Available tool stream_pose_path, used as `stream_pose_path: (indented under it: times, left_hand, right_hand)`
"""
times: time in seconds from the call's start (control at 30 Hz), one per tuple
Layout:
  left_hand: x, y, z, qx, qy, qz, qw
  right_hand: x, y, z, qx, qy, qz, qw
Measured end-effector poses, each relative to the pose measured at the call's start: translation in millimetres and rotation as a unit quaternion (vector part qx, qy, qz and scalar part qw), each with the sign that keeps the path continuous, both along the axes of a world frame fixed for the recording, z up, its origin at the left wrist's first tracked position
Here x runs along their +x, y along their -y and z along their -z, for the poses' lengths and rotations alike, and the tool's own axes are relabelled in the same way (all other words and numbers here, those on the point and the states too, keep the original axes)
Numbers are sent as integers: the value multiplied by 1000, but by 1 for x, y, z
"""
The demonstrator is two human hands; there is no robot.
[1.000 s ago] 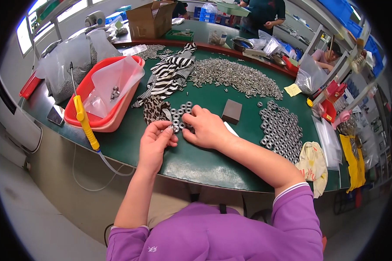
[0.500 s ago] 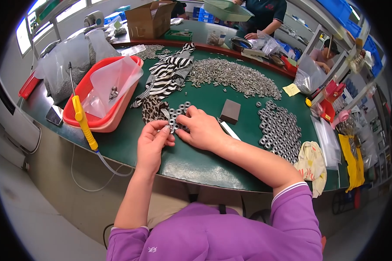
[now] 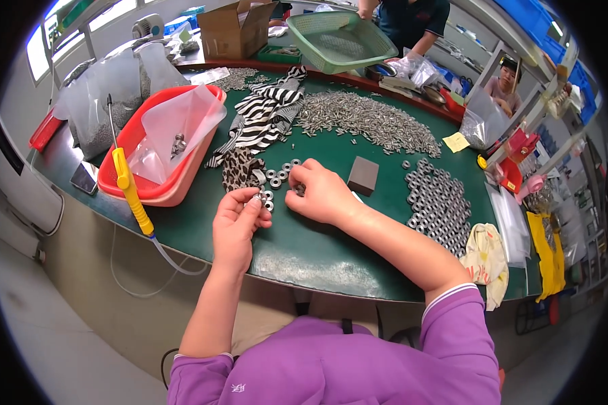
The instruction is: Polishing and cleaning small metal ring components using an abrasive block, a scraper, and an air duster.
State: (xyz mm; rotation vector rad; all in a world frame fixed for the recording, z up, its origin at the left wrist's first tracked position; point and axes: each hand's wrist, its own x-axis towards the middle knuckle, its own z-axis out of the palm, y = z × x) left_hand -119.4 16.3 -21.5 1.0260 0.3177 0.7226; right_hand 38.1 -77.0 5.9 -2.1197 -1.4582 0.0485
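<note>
Shiny mtl. rings [image 3: 277, 180], glossy plast. bin [image 3: 190, 165]

Red basin [image 3: 134, 138] is sitting @ 10 o'clk, plastic bag [image 3: 190, 121] lying in it; yellow air gun [image 3: 134, 194] is showing @ 9, cardboard box [image 3: 226, 35] standing @ 11; co-worker [image 3: 412, 20] is holding green basket [image 3: 342, 44] @ 12; note [image 3: 456, 142] is lying @ 2.

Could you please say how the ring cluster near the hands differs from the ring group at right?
The ring cluster has few rings, the ring group far more. The cluster lies beside the right hand, the group farther right. Both are grey rings on the green table.
</note>
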Motion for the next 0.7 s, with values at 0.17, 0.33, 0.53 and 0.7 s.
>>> stream_pose_path:
  times: [0.17, 0.33, 0.53, 0.7]
  left_hand:
    - [-3, -7, -2, -90, 60, -27, 994]
    - [-1, -3, -5, -117, 49, -28, 991]
    - [-1, -3, 0, -101, 54, -17, 993]
    - [0, -3, -3, -89, 46, -30, 995]
  right_hand:
    - [32, -13, -26, -1, -498, 53, 866]
    - [112, -31, -94, 181, -646, 39, 741]
    - [221, -85, -117, 147, -266, 263, 916]
    - [235, -111, -102, -138, 179, 299, 927]
